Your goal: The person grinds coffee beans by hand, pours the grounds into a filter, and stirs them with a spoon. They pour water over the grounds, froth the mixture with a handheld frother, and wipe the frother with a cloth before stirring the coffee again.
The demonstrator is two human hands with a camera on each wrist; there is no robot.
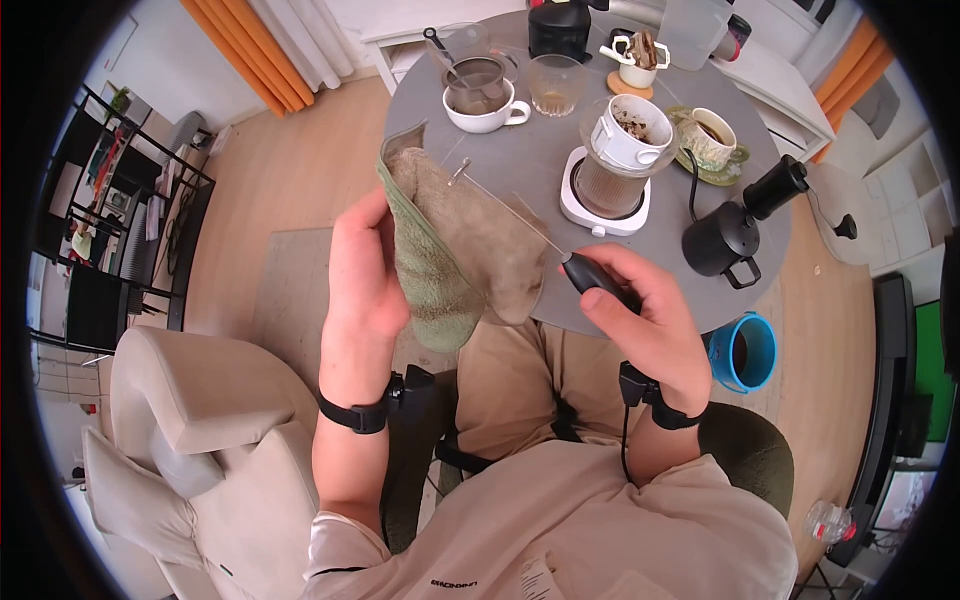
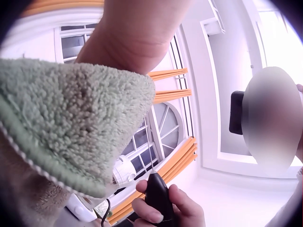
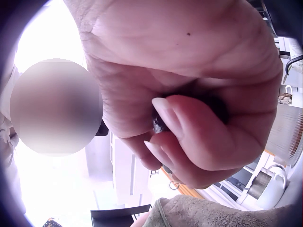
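left hand [image 1: 365, 275] grips green towel [image 1: 440, 240] | right hand [image 1: 650, 320] curled round black frother handle [image 1: 598, 278] | wand lies across towel, above table [image 1: 540, 160] edge

Round grey table [image 1: 540, 150], crowded top.
You've got a white cup with strainer [image 1: 480, 95] beside an empty glass [image 1: 556, 84], a white scale [image 1: 600, 200] carrying a glass dripper server, a patterned cup on saucer [image 1: 710, 140], a black gooseneck kettle [image 1: 735, 225], a black grinder [image 1: 560, 28] and a small cup on a cork coaster [image 1: 637, 68] at the far edge.
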